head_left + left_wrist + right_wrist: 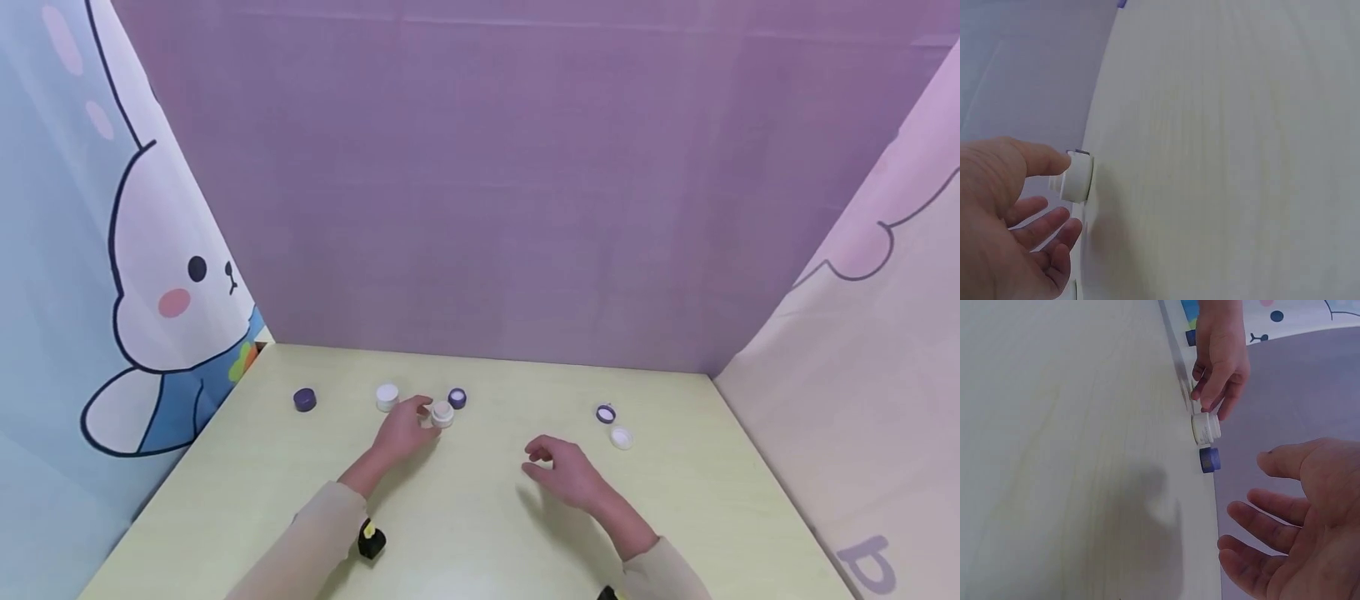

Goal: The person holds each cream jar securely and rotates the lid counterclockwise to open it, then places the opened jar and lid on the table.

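Note:
A small white jar [442, 415] with a narrower neck stands toward the back of the table, printed text on its side in the right wrist view. My left hand [406, 429] is around its near left side, thumb [1047, 160] overlapping the jar [1077, 177] in the left wrist view. The other fingers of that hand are loosely bent beside the jar. Just behind it to the right is a small purple jar [457, 398] with a pale top. My right hand [566, 473] hovers above the table, holding nothing, its fingers apart and relaxed.
At the back left are a dark purple jar [304, 400] and a white round container [387, 397]. On the right lie a purple-rimmed lid [605, 413] and a white lid [621, 437]. A purple curtain [487, 208] hangs behind the table [480, 517], with printed cloths at both sides.

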### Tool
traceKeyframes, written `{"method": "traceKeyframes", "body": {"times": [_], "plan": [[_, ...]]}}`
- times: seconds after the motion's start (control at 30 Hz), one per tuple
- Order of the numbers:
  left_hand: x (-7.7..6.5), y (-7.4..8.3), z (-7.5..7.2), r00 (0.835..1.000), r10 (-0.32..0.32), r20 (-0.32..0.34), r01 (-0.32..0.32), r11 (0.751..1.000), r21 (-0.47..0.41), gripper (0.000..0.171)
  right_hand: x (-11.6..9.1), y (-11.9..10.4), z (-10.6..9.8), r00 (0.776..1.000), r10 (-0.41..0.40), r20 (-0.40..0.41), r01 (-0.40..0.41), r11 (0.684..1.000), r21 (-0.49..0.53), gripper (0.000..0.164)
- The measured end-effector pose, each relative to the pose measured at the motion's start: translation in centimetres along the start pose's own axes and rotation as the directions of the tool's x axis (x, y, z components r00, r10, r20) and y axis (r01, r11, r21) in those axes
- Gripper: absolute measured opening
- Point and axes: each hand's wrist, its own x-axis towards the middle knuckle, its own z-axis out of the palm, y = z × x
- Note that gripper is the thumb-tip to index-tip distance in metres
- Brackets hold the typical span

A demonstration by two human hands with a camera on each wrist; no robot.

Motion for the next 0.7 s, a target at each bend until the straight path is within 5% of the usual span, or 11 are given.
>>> {"method": "traceKeyframes", "body": {"times": [0.2,0.37,0.7], "plan": [[-2.0,-0.1,-0.3,0.998,-0.04,-0.056,0.032,0.988,-0.15,0.029,-0.7,0.0,-0.1,1.0,0.004,0.014,-0.004,1.0,0.021,0.025],[-2.2,-0.8,-1.3,0.988,-0.094,-0.122,0.063,0.97,-0.236,0.018,-0.8,0.0,-0.2,1.0,0.002,0.009,-0.003,1.0,0.029,0.024],[-2.6,-3.2,-3.9,0.948,-0.223,-0.226,0.16,0.95,-0.268,0.019,-1.0,0.3,-0.2,0.999,-0.028,0.025,0.027,0.999,0.022,0.021]]}}
